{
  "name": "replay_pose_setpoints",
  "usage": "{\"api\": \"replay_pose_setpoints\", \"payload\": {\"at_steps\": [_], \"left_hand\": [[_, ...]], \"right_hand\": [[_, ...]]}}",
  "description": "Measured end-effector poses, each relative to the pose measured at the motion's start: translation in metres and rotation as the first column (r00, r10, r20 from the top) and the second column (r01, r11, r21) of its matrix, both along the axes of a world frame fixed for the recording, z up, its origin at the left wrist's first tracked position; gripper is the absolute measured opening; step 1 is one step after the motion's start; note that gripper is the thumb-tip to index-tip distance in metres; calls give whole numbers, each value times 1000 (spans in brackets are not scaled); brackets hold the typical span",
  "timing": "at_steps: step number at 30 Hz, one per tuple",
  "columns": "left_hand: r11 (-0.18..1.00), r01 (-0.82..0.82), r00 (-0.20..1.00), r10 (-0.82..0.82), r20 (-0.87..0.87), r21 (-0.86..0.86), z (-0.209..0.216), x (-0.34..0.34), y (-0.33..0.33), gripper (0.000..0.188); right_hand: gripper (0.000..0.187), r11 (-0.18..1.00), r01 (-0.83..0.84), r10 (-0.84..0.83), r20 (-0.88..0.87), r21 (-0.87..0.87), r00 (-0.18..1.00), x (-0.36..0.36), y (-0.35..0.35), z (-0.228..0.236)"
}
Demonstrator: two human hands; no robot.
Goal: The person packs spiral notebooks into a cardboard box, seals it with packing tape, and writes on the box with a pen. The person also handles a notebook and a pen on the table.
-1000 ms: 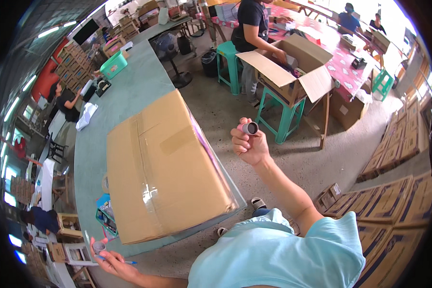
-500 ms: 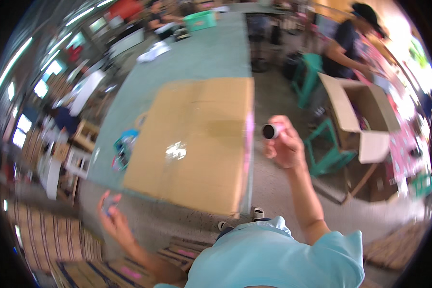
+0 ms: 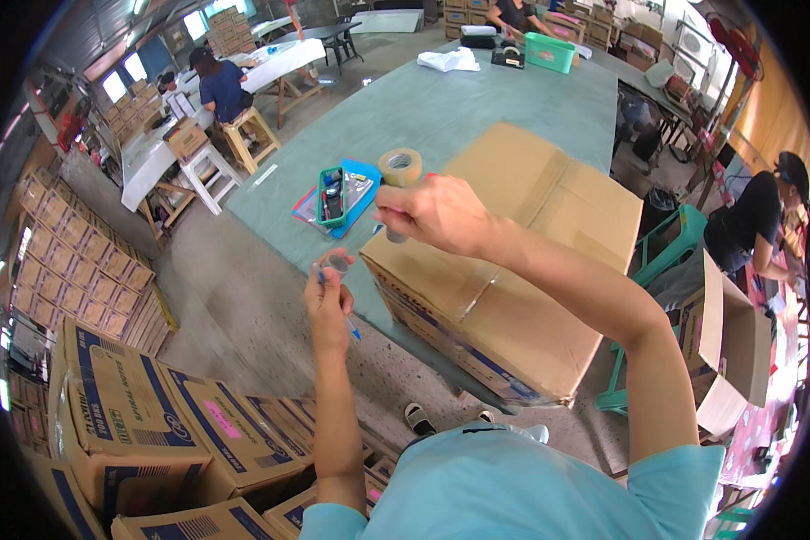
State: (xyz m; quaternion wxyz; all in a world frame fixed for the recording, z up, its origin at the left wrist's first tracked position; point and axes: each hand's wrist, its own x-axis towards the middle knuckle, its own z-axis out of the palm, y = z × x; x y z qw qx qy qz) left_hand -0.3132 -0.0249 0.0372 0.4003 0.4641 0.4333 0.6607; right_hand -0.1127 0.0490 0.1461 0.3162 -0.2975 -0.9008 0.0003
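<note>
Right hand (image 3: pixel 436 214) closed in a grip on a small dark cylinder, raised over the corner of a sealed cardboard carton (image 3: pixel 513 261), left hand (image 3: pixel 330 301) pinching a small clear cap and blue pen, brown tape roll (image 3: pixel 400 167) seen just behind the right hand, green tabletop (image 3: pixel 477 99) beneath.

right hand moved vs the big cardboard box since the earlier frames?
Yes. The right hand was out past the box's right edge; now it sits over the cardboard box, near its left end, fingers closed on a small object.
</note>
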Motion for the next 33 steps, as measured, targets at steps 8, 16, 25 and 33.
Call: {"api": "replay_pose_setpoints", "payload": {"at_steps": [8, 16, 25, 33], "left_hand": [[986, -66, 985, 89, 147, -153, -17, -46, -16, 40], [988, 153, 975, -145, 165, -31, 32, -13, -18, 45], [872, 489, 820, -453, 350, -16, 62, 19, -18, 47], [875, 469, 670, -440, 598, 119, 67, 23, -1, 40]], "right_hand": [[12, 998, 63, -64, 49, 28, 997, -33, 1, -49], [7, 873, -268, 152, -294, -407, 944, -13, 13, 5], [22, 871, -465, 401, -317, -158, 860, -7, -25, 23], [34, 767, -129, 145, -25, -629, 989, -7, -54, 6]]}}
